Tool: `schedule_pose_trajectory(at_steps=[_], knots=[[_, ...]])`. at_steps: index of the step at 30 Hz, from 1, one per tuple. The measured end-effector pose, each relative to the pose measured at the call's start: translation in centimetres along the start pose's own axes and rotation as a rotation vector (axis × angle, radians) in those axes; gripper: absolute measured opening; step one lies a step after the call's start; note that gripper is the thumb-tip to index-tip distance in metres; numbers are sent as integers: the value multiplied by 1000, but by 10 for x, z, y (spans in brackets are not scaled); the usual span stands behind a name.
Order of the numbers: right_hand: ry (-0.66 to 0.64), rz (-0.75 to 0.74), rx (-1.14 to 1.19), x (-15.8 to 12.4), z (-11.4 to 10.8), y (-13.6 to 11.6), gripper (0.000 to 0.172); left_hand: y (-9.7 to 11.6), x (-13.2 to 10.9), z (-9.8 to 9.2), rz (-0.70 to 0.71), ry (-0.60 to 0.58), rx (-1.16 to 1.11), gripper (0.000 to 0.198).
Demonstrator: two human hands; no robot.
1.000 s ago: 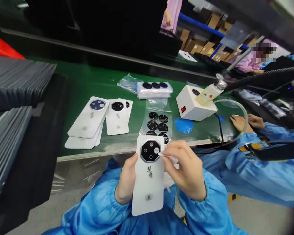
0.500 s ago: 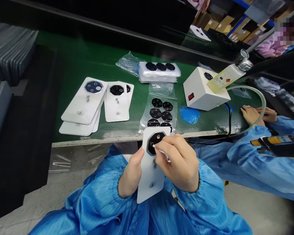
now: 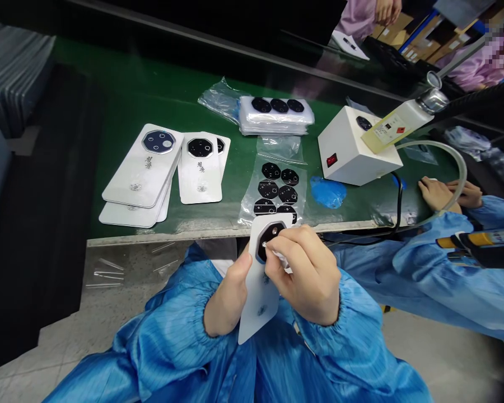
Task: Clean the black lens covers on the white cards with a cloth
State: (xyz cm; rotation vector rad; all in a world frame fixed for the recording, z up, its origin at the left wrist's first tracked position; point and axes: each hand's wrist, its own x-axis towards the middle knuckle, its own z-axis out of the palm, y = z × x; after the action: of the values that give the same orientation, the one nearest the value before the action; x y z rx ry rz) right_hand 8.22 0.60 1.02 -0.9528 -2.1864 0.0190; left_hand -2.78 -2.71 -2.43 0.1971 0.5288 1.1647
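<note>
My left hand is closed round the left edge of a white phone back cover, thumb on its front, holding it tilted in front of the table edge. The cover carries an octagonal black camera plate at its top and dark lettering below. My right hand is closed in a pinch over this plate, the fingertips at its surface. Between the fingers shows a small white piece, mostly hidden; its kind is unclear. Just beyond the cover lies a clear plastic sheet with several black octagonal plates.
White phone back covers lie stacked to the left, others beside them. Behind sits a plastic-wrapped stack. On the right are a blue film, a white box, a bottle and a co-worker's hands.
The held cover has turned a little more edge-on. My right fingertips have shifted slightly over the camera plate, and the white piece shows differently between them. The view has shifted slightly.
</note>
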Motion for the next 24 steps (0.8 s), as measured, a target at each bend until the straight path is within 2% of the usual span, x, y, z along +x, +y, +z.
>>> schedule_pose_trajectory(at_steps=[7, 12, 16, 24], knots=[[-45, 12, -3, 0, -1, -2, 15, 1, 0, 3, 16, 12, -14, 37], [-46, 15, 9, 1, -5, -1, 16, 1, -2, 4, 7, -12, -27, 27], [-17, 30, 39, 2, -8, -1, 15, 3, -3, 6, -16, -31, -48, 25], [-38, 23, 44, 1, -5, 0, 16, 3, -3, 7, -5, -63, -55, 24]])
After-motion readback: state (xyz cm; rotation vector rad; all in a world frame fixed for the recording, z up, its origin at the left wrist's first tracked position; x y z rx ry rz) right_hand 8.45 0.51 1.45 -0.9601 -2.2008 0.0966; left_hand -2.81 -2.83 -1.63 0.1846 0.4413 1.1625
